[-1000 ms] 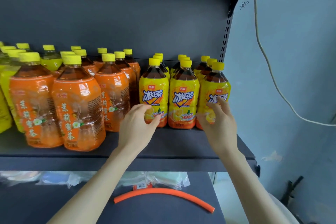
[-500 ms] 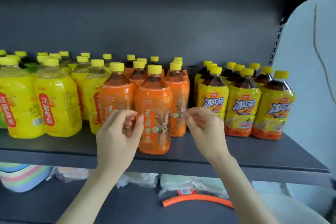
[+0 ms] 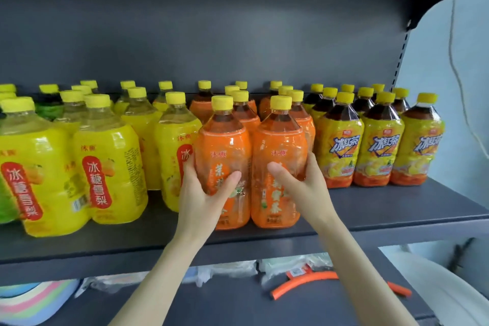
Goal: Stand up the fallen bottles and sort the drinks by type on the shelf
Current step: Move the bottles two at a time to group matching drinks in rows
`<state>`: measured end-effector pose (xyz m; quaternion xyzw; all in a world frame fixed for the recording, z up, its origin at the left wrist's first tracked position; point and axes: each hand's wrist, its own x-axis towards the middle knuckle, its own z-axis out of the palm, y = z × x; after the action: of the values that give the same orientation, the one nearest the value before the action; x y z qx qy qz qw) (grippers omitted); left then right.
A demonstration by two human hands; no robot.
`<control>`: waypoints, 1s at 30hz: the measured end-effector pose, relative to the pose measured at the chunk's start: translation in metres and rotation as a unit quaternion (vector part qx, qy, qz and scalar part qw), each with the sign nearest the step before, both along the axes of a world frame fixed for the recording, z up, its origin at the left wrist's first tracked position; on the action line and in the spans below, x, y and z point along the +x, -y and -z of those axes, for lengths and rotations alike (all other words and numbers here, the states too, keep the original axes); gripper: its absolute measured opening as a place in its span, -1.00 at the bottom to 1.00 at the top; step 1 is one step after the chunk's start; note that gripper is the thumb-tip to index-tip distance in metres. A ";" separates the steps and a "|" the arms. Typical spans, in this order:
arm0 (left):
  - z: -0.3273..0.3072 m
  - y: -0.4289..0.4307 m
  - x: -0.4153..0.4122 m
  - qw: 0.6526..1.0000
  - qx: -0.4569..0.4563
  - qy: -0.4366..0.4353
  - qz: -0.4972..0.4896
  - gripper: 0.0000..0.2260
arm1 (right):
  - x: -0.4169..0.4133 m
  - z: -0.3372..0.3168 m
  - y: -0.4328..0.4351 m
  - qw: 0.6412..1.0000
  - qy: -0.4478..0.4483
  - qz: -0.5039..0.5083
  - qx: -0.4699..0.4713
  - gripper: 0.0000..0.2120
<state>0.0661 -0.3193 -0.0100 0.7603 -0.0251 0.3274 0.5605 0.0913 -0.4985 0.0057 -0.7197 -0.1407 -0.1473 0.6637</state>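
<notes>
With the left grip (image 3: 203, 193) clamped round one orange bottle (image 3: 225, 151) and the right grip (image 3: 304, 188) round its twin (image 3: 280, 145), both upright near the shelf (image 3: 397, 209) edge, a careless sideways slide could topple the yellow bottles (image 3: 173, 140) just outside either grip.

Head view: looks forward and a bit down from the person's head.
Nearness: close to the shelf (image 3: 397, 210) front.

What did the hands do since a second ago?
Both hands moved left, away from the yellow-labelled dark tea bottles. The left hand now grips the front left orange-labelled plastic bottle; the right hand grips the front right orange-labelled plastic bottle. Every bottle stayed upright on the dark grey shelf.
</notes>
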 end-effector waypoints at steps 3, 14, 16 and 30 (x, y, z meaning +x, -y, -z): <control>0.006 -0.002 0.005 1.000 -0.021 0.003 0.001 -0.18 | -0.002 0.001 0.002 1.000 0.017 0.001 0.015 -0.37; 0.003 -0.014 0.002 0.998 -0.049 0.012 -0.021 -0.19 | 0.000 0.004 -0.002 0.999 0.013 0.025 0.015 -0.33; 0.001 -0.017 0.002 0.999 -0.044 0.004 -0.009 -0.20 | 0.001 0.005 -0.004 0.999 0.019 0.021 0.014 -0.41; 0.002 -0.024 0.011 0.995 0.092 0.014 -0.031 -0.14 | -0.005 0.011 -0.028 0.993 0.054 0.091 -0.052 -0.14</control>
<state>0.0774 -0.2949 -0.0123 0.8041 -0.0390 0.3520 0.4776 0.0862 -0.4707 -0.0058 -0.7541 -0.1176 -0.2384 0.6005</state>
